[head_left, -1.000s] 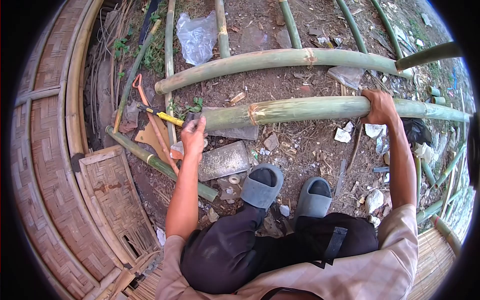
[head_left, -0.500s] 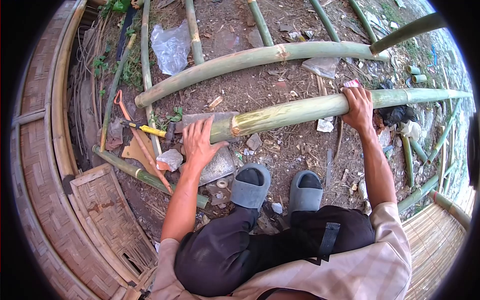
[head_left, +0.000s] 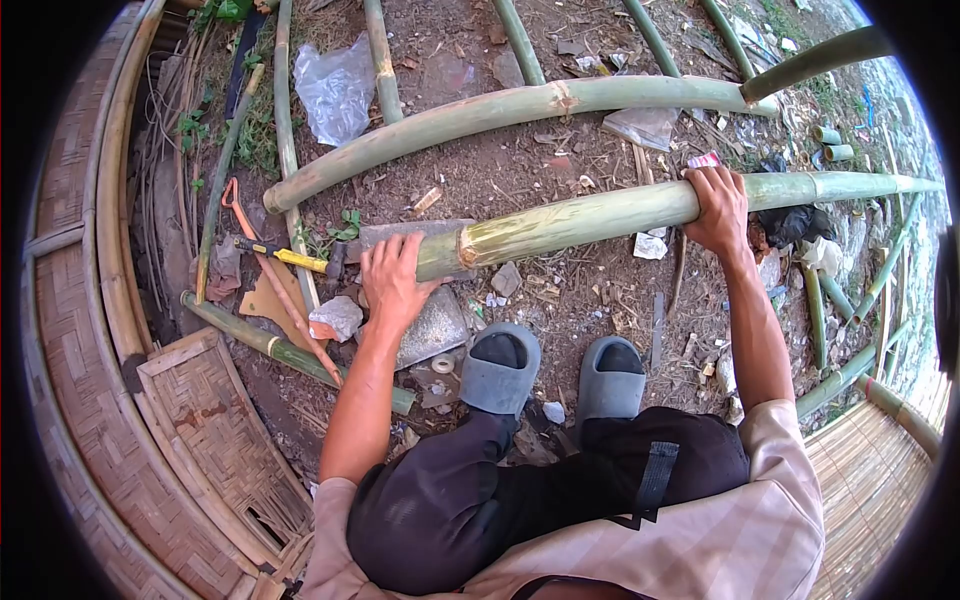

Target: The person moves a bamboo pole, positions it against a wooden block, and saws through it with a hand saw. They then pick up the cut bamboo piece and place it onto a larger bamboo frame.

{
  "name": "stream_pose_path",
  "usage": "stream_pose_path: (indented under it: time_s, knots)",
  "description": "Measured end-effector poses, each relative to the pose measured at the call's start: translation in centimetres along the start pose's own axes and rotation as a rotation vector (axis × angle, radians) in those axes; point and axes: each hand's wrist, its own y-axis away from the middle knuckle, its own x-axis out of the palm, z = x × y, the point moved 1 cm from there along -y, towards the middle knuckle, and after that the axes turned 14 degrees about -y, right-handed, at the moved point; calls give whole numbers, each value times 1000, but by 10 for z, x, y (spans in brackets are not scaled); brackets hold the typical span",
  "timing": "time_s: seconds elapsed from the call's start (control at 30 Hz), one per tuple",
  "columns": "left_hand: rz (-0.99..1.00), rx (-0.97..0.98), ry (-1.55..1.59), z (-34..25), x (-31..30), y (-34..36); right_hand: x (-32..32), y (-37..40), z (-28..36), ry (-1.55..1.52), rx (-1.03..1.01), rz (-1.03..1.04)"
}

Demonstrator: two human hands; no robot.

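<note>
A thick green bamboo pole (head_left: 580, 222) lies across the view in front of my feet, its near end toward the left. My left hand (head_left: 396, 280) is at that left end, fingers over the end face and thumb beneath it. Further right, my right hand (head_left: 717, 208) wraps round the pole from above. Under the left end sits a flat grey stone block (head_left: 432, 330). Left of my left hand lies a hammer with a yellow and black handle (head_left: 290, 256), its head close to my fingers.
Beyond the pole lies a curved bamboo pole (head_left: 450, 120) with thinner poles behind it. A clear plastic bag (head_left: 338, 92) is at the upper left. Woven bamboo panels (head_left: 215, 430) stand at the left. A white stone (head_left: 336, 318) and an orange-handled rod (head_left: 285, 290) lie near the hammer.
The view has shifted very slightly. Both hands keep their places on the pole, with no clear movement of the pole itself.
</note>
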Motion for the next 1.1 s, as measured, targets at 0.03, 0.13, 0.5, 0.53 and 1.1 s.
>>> stream_pose_path:
  time_s: [0.03,0.13,0.5,0.53,1.1]
  knots:
    - [4,1,1,0,0,-1,0,1,-2,12,17,30]
    - [23,0,0,1,0,-2,1,1,-4,25,31,63]
    - [30,7,-9,1,-3,-4,-2,-3,1,-5,6,25]
    - [32,6,-9,1,-3,-4,-2,-4,1,-13,-1,17]
    - [52,6,0,1,-5,-5,-1,-3,-1,-13,12,29]
